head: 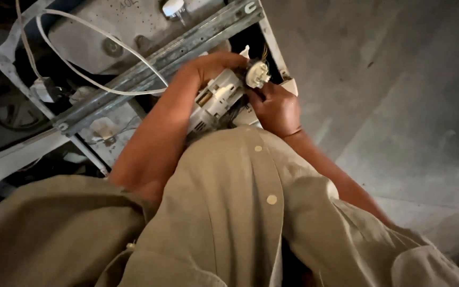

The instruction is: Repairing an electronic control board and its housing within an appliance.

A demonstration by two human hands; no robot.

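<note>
I look down past my khaki shirt at an opened washing machine (134,32) with its top off. My left hand (216,64) reaches over a white plastic control module (216,98) at the machine's right corner and grips its upper end. My right hand (274,109) holds a small round white part with coloured wires (257,74) that sits at the module's top. Both hands are close together, almost touching. The fingers of both are partly hidden behind the parts.
A grey metal crossbar (155,66) runs diagonally across the machine. A white cable (96,40) loops over it to a connector at the left. A grey concrete floor (399,106) lies to the right. A dark object sits at the far right edge.
</note>
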